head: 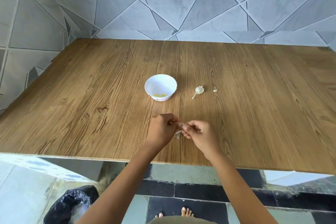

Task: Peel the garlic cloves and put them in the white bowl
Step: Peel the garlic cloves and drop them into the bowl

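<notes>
Near the tabletop's (254, 114) front edge, your left hand (161, 129) and right hand (199, 133) pinched the clove (182, 126); skin (177, 134) dangled, and a slow, steady pull suited it.

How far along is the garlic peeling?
Partly done. A few peeled cloves lie in the white bowl. The left hand and right hand pinch another clove, its papery skin dangling. Left on the table: a partial garlic bulb and one loose clove.
</notes>
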